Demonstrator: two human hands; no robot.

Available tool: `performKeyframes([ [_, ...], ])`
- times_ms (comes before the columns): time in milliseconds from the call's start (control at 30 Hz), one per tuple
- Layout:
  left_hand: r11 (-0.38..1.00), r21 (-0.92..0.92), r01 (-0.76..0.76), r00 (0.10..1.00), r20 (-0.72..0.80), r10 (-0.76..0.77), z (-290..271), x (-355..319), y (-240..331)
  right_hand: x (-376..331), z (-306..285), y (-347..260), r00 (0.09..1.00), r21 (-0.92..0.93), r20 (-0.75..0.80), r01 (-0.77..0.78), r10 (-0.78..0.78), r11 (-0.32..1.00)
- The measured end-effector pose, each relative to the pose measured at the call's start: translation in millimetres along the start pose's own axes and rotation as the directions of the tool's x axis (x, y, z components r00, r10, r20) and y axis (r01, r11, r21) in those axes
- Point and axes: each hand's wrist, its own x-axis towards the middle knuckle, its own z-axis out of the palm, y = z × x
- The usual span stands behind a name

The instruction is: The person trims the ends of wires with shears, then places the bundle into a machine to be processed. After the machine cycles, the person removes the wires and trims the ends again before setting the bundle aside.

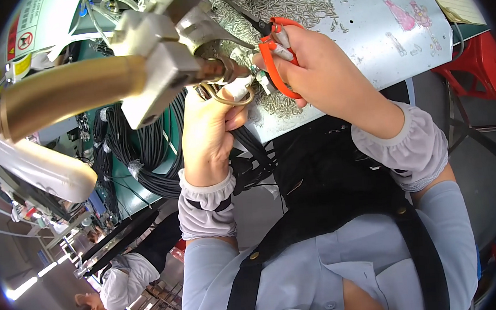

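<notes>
My right hand (334,69) is closed around a pair of scissors with red handles (274,74) and dark blades, which point up and away to the left. White wrapping covers parts of the handles. My left hand (205,138) is closed, its fingers curled beside a brass-coloured ring (233,100) under the metal machine head (159,66). The machine partly hides these fingertips. A small white and green piece (263,79) sits between my two hands; whether the left fingers grip it is unclear. Black cables (250,140) hang down just right of my left wrist.
Many short silvery pieces (306,10) lie heaped on the light metal worktop (371,23). Coiled black cables (141,134) rest on the green table to the left. A white rounded machine part (48,168) juts in at left. A red stool (477,70) stands right; another person (124,281) is lower left.
</notes>
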Motion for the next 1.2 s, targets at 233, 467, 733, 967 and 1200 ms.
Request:
performKeyframes([
  [233, 1.0, 0.011, -0.025, 0.999, -0.042, 0.026, 1, -1, -2, 0, 1, 3, 0.996, -0.059, -0.022, 0.081, -0.083, 0.995],
  [467, 0.999, 0.029, -0.022, 0.999, -0.041, 0.023, 2, -10, -2, -7, 5, 6, 0.981, -0.112, -0.077, 0.171, -0.18, 0.979],
  [733, 0.998, -0.002, -0.067, 0.991, -0.115, 0.066, 17, -48, -23, -45, -4, 0, 0.984, 0.117, -0.176, 0.021, 0.0, 0.993],
  [967, 0.897, 0.31, -0.315, 0.947, 0.043, 0.318, 28, -76, -45, -58, 14, 1, 0.757, -0.383, -0.102, 0.569, -0.645, 0.728],
  [1200, 0.634, 0.523, -0.57, 0.76, 0.041, 0.649, 17, -70, -64, -71, 8, -17, 0.953, 0.284, 0.193, -0.284, 0.235, 0.916],
])
